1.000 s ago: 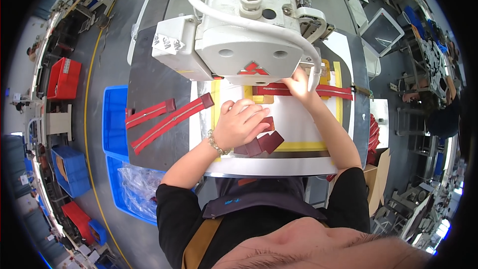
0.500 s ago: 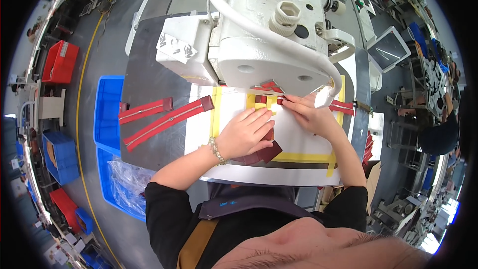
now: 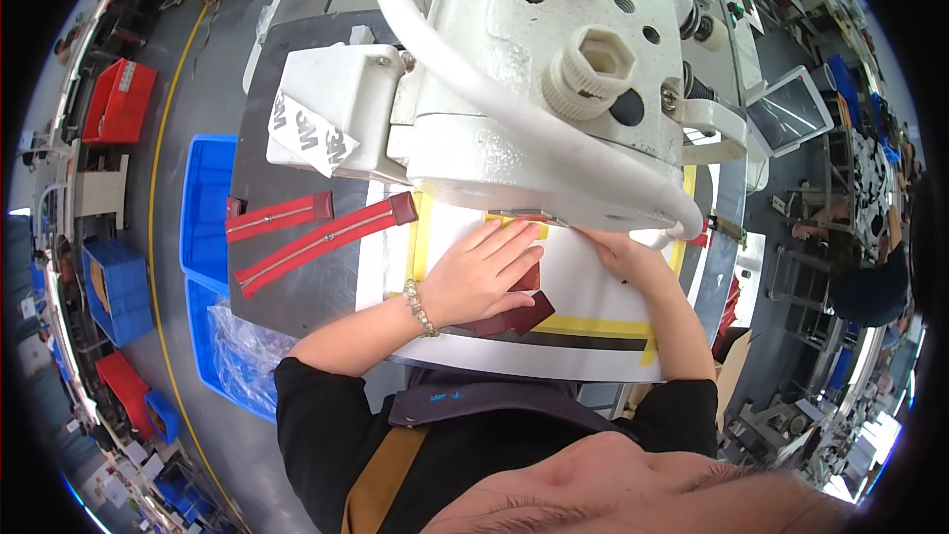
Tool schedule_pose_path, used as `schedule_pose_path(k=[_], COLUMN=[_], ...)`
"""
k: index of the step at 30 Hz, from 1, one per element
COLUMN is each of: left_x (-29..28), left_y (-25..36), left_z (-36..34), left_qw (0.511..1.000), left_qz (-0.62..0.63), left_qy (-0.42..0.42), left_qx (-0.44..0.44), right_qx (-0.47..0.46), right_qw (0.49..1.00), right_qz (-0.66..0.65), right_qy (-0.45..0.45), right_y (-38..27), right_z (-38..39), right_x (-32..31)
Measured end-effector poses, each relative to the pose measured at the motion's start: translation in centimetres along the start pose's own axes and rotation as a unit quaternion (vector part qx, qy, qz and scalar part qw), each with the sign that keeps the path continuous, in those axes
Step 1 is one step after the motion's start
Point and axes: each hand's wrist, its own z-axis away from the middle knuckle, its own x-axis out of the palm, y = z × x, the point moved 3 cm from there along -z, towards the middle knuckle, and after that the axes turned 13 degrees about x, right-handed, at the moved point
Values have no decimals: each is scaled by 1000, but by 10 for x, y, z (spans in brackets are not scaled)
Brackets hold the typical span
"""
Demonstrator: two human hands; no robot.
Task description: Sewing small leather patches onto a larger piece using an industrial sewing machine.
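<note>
Sticker [image 3: 309,133], dark-lettered, on machine [image 3: 465,150]; left hand [image 3: 481,277] flat near dark-red pieces [image 3: 521,315], fingers apart; right hand [image 3: 633,259]: grip unclear.

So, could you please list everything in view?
Tabletop: one, dark, centre.
Industrial sewing machine: one, white, over tabletop.
Sheet: one, white, on tabletop.
Tape: several strips, yellow, on sheet.
Zipper strips: at least two, red, tabletop's left.
Flat patches: at least two, dark red, sheet's near edge.
Bins: at least six, blue or red, left.
Plastic film: one heap, clear, in bin.
Monitor: one, white frame, right.
Co-worker: one, dark clothing, right.
Rim clutter: uncountable, multicoloured, both sides.
Bracelet: one, pale, left wrist.
Left hand: one, before machine.
Right hand: one, partly hidden by machine.
</note>
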Motion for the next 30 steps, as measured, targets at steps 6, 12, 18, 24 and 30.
schedule_pose_path(k=[6,12,18,24,30], left_x=[3,-3,-4,2,10], left_y=[0,1,0,0,-1], left_z=[3,1,0,6,11], left_qw=[999,1000,1000,1000,999], left_qz=[9,8,26,25,37], left_qy=[-33,-8,-10,-4,-24], left_qx=[-14,-2,-2,-5,-16], right_qx=[-42,-69,-61,-10,-11], right_qw=[998,996,996,998,999], right_qz=[-21,-10,-16,-11,-33], right_qy=[47,51,66,63,42], right_y=[-4,-10,-15,-28,-26], right_z=[-2,-6,-7,-12,-12], right_x=[-2,-7,-12,-25,-28])
